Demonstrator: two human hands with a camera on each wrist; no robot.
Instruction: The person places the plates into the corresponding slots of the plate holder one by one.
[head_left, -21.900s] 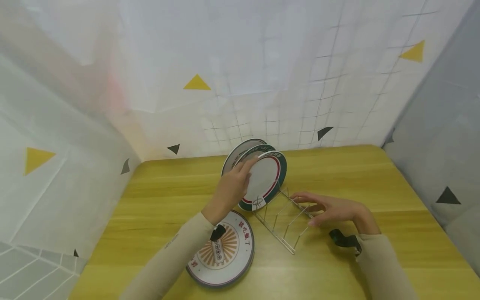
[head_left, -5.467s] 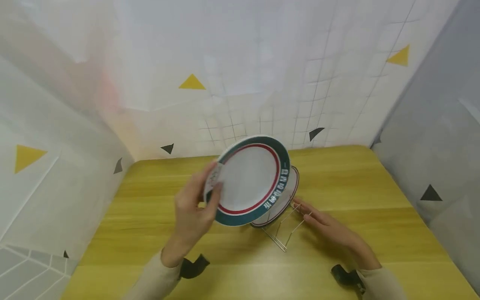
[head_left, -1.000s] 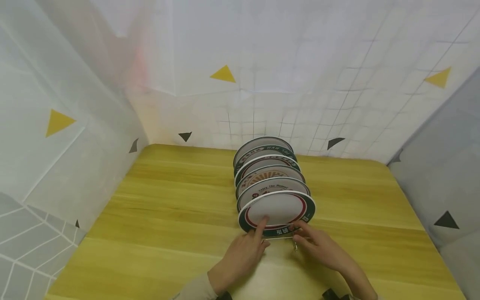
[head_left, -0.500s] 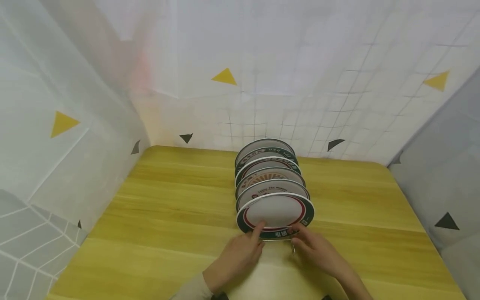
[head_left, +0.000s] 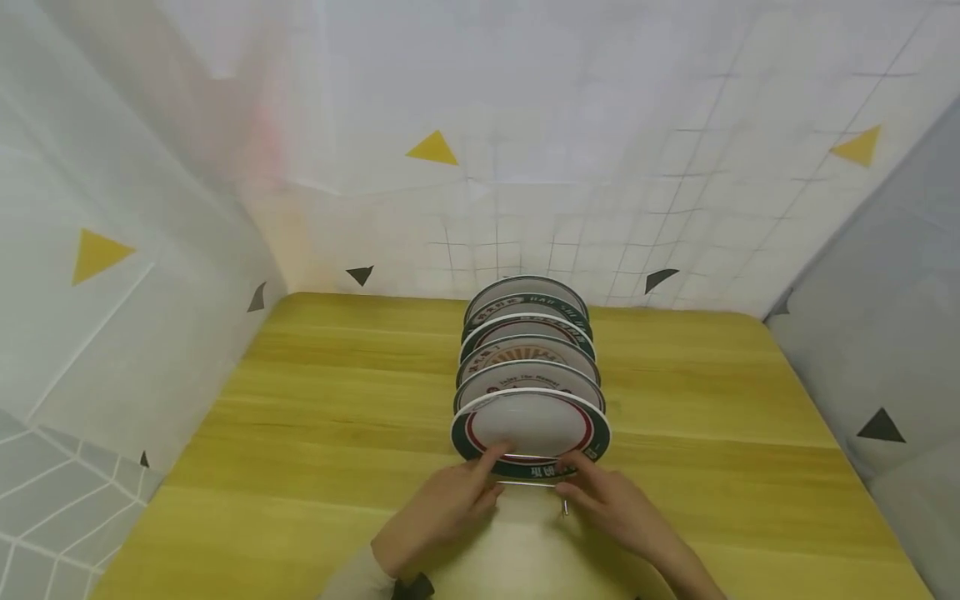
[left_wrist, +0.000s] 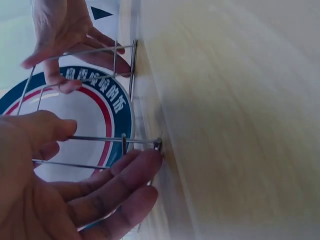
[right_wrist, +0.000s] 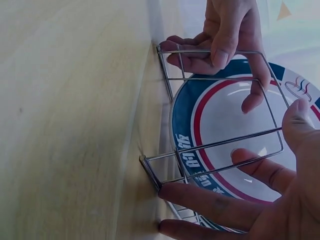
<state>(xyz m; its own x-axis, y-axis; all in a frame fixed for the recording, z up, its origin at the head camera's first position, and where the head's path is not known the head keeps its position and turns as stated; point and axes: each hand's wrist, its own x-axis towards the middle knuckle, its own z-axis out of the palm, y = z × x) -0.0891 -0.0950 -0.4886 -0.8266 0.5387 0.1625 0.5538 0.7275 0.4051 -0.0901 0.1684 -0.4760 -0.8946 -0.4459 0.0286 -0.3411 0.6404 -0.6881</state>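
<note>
A wire plate rack [head_left: 528, 484] stands on the table, holding several round plates upright one behind another. The front plate [head_left: 528, 423] has a white middle, a red ring and a dark green rim with white lettering. My left hand [head_left: 444, 502] grips the left side of the rack's front end, thumb and fingers about the wires. My right hand [head_left: 618, 510] holds the right side likewise. In the left wrist view, the left hand's thumb lies against an upright wire [left_wrist: 100, 138], fingers near its foot. In the right wrist view, the right index finger [right_wrist: 265, 170] reaches through the frame toward the plate.
The wood-patterned table [head_left: 337, 400] spreads around the rack. Behind it rises a white sheet wall [head_left: 525, 208] with drawn lines and triangle stickers. Another sheeted wall [head_left: 900, 292] flanks the right, and one [head_left: 172, 275] flanks the left.
Earlier, plates lay flat at left; later my left hand held a green-rimmed plate over the skewed rack. All plates now stand in it. Lately the rack's front has swung slightly left with both hands.
</note>
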